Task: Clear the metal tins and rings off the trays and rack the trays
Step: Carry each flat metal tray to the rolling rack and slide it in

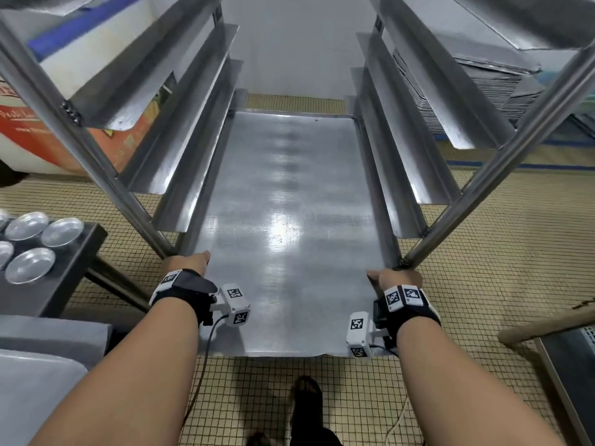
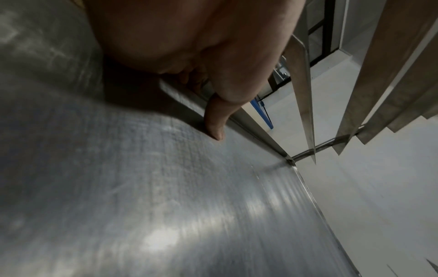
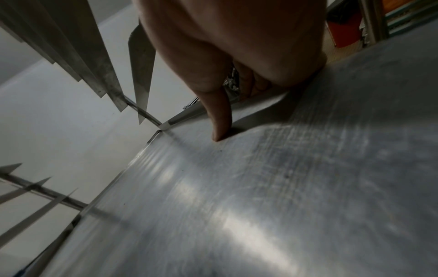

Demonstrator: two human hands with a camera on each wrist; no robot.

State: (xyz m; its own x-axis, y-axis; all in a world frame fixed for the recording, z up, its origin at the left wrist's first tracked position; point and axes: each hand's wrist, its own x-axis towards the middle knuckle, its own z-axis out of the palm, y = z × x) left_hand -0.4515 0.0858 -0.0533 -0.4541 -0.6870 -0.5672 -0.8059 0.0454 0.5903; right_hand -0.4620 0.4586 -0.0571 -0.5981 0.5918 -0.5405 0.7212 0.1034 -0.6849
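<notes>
- A tall stainless-steel rack (image 1: pixel 135 175) with angled side rails stands on a tiled floor, open towards the person.
- A large, flat, bare rectangular metal tray (image 1: pixel 289 204) lies partly slid onto the lowest pair of rails. Its long axis runs straight away from the person; its near end overhangs the rack's front edge.
- The left hand (image 1: pixel 188 262) grips the tray's left edge and the right hand (image 1: pixel 397 280) its right edge, level with each other near the rack's front posts, neither nearer.
- Both hands pinch the rim, thumb on top; most fingers are hidden below.
- Shallow round metal tins (image 1: pixel 27 225) sit on a dark table at the left.
- The wrist views show each thumb pressed flat on the tray and its far corners still short of the rack's rear bar, which the head view shows less clearly.
</notes>
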